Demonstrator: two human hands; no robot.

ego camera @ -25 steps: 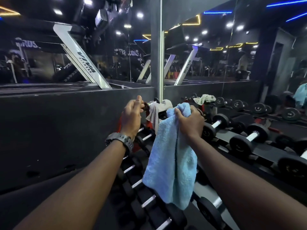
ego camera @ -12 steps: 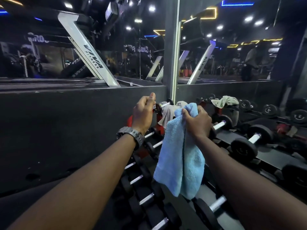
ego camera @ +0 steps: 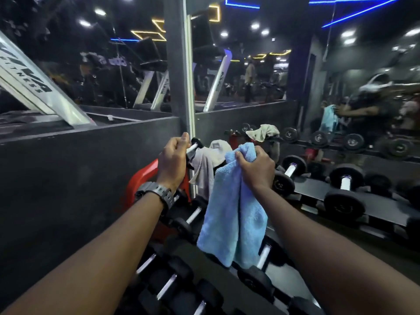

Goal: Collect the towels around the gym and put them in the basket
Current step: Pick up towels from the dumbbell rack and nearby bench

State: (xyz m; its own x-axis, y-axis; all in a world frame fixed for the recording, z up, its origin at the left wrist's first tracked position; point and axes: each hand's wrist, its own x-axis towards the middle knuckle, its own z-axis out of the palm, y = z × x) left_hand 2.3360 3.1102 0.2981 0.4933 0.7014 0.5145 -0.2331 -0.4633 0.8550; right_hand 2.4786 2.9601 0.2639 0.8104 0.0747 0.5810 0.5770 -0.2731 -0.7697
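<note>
My right hand (ego camera: pixel 255 165) is closed on the top of a light blue towel (ego camera: pixel 231 214), which hangs down over the dumbbell rack. A grey-white towel (ego camera: pixel 208 164) lies draped over a small dumbbell at the far end of the rack, against the mirror. My left hand (ego camera: pixel 173 159), with a dark watch on its wrist, has its fingers curled at that towel's left edge, by the dumbbell's chrome handle. The back of the hand hides whether the fingers hold the cloth. A pale towel (ego camera: pixel 262 132) shows just beyond, apparently in the mirror. No basket is in view.
A red-framed rack of black dumbbells (ego camera: pixel 172 280) runs from under my arms to the mirror (ego camera: pixel 250 87). A dark low wall (ego camera: pixel 68 178) stands close on the left, with treadmills (ego camera: pixel 34 92) behind it. More dumbbells (ego camera: pixel 344 189) show at right, and my reflection (ego camera: pixel 354 114).
Both hands have moved forward towards the far end of the rack. My left hand has reached the edge of the grey-white towel. The blue towel stays in my right hand.
</note>
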